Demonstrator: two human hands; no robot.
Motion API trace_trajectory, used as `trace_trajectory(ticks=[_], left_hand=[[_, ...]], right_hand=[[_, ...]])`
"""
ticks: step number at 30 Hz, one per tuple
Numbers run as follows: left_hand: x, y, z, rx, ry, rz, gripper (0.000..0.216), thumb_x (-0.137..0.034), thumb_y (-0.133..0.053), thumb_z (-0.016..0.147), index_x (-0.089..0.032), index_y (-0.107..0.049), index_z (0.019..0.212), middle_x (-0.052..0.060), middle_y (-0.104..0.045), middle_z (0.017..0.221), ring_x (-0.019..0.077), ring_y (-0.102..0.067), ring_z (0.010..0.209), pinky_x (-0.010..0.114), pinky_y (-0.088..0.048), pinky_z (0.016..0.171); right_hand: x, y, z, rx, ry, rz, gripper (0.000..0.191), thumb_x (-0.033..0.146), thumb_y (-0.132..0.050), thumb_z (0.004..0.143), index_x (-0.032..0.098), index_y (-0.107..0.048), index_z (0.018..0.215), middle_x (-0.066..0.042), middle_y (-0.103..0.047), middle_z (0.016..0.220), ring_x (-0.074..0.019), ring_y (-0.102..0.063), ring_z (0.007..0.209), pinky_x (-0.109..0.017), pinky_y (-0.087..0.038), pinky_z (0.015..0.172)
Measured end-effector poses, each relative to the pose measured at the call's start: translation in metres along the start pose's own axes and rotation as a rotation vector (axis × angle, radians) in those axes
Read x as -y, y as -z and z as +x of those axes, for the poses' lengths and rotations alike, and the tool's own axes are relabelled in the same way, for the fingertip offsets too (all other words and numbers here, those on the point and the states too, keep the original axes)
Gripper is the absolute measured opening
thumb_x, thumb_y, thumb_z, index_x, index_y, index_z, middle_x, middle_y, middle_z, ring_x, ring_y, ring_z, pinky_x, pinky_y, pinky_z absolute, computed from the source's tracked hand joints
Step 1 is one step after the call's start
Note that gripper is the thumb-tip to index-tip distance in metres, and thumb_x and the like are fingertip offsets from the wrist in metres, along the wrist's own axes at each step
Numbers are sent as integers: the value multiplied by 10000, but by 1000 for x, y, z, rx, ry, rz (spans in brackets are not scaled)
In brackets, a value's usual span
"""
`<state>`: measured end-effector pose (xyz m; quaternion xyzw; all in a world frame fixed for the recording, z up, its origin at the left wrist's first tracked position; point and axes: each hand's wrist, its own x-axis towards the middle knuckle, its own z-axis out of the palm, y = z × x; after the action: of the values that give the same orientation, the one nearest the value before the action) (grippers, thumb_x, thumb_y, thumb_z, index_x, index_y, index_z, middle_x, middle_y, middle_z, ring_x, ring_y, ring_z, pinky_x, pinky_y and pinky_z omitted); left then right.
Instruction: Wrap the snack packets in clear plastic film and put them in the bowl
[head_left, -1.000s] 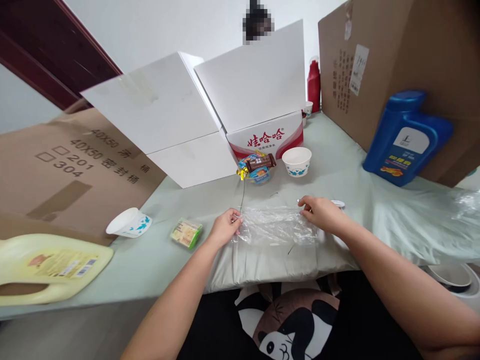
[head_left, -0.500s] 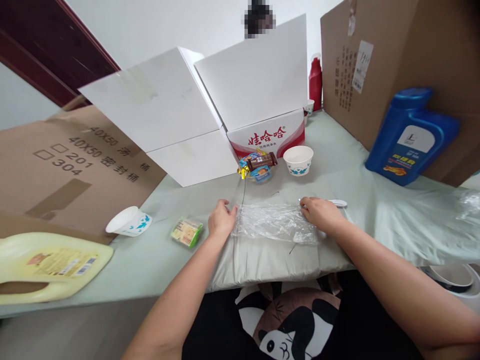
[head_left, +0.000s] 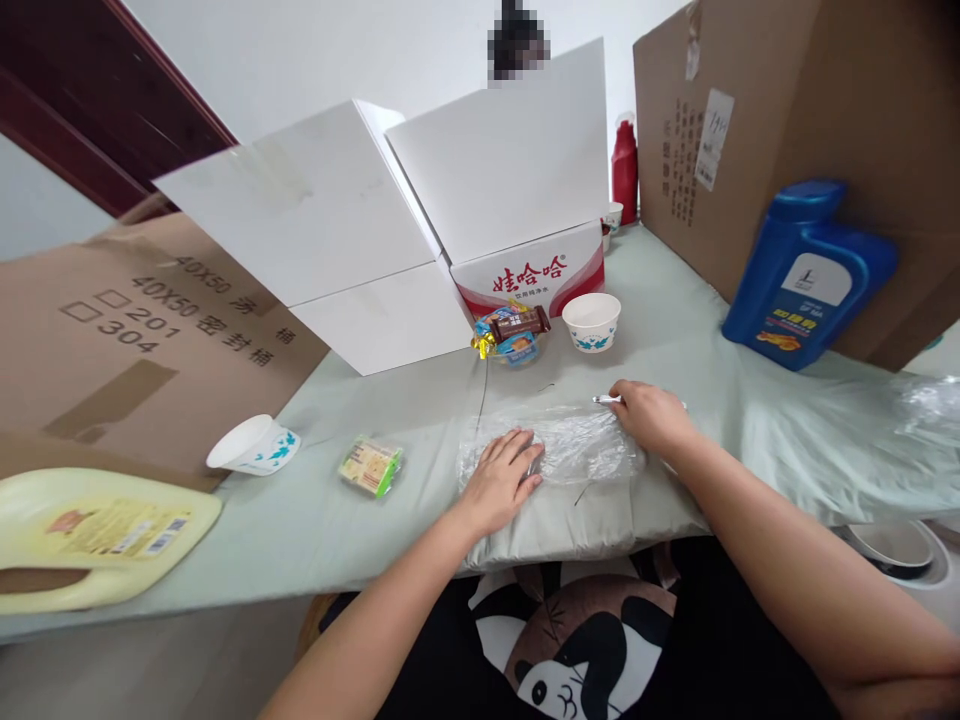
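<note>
A crinkled sheet of clear plastic film (head_left: 585,447) lies flat on the cloth in front of me. My left hand (head_left: 501,482) rests palm down on its left part, fingers stretched out. Around a slim white tool (head_left: 604,400) at the film's upper right edge, my right hand (head_left: 654,420) is closed. Only the tool's silvery tip and a bit of its far end show, so its kind is unclear. Thin dark strands lie about the film, one of them a short piece (head_left: 580,494) at its near edge. Left of the film is a packet of crackers (head_left: 370,467).
Behind are a bowl of wrapped snacks (head_left: 517,348), a paper bowl (head_left: 592,326) and a white carton (head_left: 529,275). A tipped paper bowl (head_left: 255,447) and yellow jug (head_left: 97,535) lie left. A blue jug (head_left: 806,280) stands right. Part of a person's head shows beyond the carton.
My left hand has moved right, from the film's left edge onto the film, and now lies flat. My right hand has shifted slightly right and closed on the white tool.
</note>
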<state>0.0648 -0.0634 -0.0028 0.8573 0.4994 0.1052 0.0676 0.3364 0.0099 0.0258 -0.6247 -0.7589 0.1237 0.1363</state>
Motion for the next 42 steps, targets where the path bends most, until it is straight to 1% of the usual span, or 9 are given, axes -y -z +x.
trace_trajectory(ticks=[5, 10, 14, 19, 29, 34, 36, 39, 42], left_hand=[[-15, 26, -6, 11, 128, -127, 351, -336, -504, 911, -226, -589, 1233, 103, -520, 1380, 269, -485, 1273, 432, -409, 1055], [0, 52, 16, -30, 295, -155, 238, -271, -545, 857, -210, -667, 1052, 84, -662, 1079, 254, -587, 1065, 380, -469, 935], [16, 42, 32, 29, 372, -181, 179, -225, -709, 687, -194, -695, 862, 59, -662, 864, 244, -608, 886, 343, -473, 811], [24, 28, 38, 42, 397, -252, 22, -205, -632, 723, -196, -638, 704, 1, -644, 705, 151, -583, 641, 250, -435, 601], [25, 48, 45, 16, 425, -181, 35, -235, -578, 762, -220, -603, 743, -3, -655, 687, 163, -562, 616, 257, -371, 571], [25, 50, 45, 12, 413, -150, 31, -231, -580, 756, -218, -596, 732, 0, -657, 695, 166, -565, 624, 260, -371, 578], [26, 50, 46, -9, 409, -143, 45, -232, -567, 770, -214, -588, 734, 9, -662, 737, 172, -578, 667, 263, -394, 613], [28, 50, 46, -32, 412, -133, 67, -249, -546, 796, -208, -576, 753, 13, -651, 763, 173, -584, 697, 262, -412, 639], [31, 51, 47, -7, 424, -115, 68, -251, -533, 821, -207, -562, 777, 0, -635, 717, 166, -576, 654, 253, -398, 607]], right_hand=[[3, 14, -10, -120, 33, 202, 271, 381, -477, 931, 211, -629, 1077, -72, -698, 1047, -222, -642, 898, -302, -436, 706], [8, 19, -16, 42, 71, 215, 398, 508, -493, 898, 207, -607, 1131, -73, -712, 1007, -245, -649, 894, -308, -431, 679], [4, 14, -14, 160, 113, 143, 473, 429, -644, 801, 195, -575, 1206, -81, -697, 1054, -261, -639, 946, -313, -435, 722], [-1, 12, -13, 219, 143, 98, 445, 258, -660, 767, 188, -588, 1201, -78, -689, 1069, -255, -641, 948, -303, -437, 744], [2, 12, -16, 231, 211, 74, 396, 30, -500, 761, 168, -624, 1111, -90, -686, 1033, -230, -636, 951, -287, -439, 782], [4, 13, -17, 100, 198, 340, 331, 278, -575, 861, 201, -576, 1182, -94, -650, 1122, -202, -644, 888, -321, -486, 790], [5, 15, -18, 147, 243, 462, 453, 369, -643, 827, 224, -537, 1243, -101, -602, 1219, -196, -643, 917, -325, -504, 808], [6, 17, -21, 262, 332, 469, 643, 364, -753, 720, 238, -503, 1299, -104, -524, 1315, -198, -634, 963, -329, -502, 862], [6, 15, -22, 366, 335, 385, 641, 270, -747, 704, 235, -512, 1300, -92, -517, 1309, -168, -651, 869, -301, -503, 822]])
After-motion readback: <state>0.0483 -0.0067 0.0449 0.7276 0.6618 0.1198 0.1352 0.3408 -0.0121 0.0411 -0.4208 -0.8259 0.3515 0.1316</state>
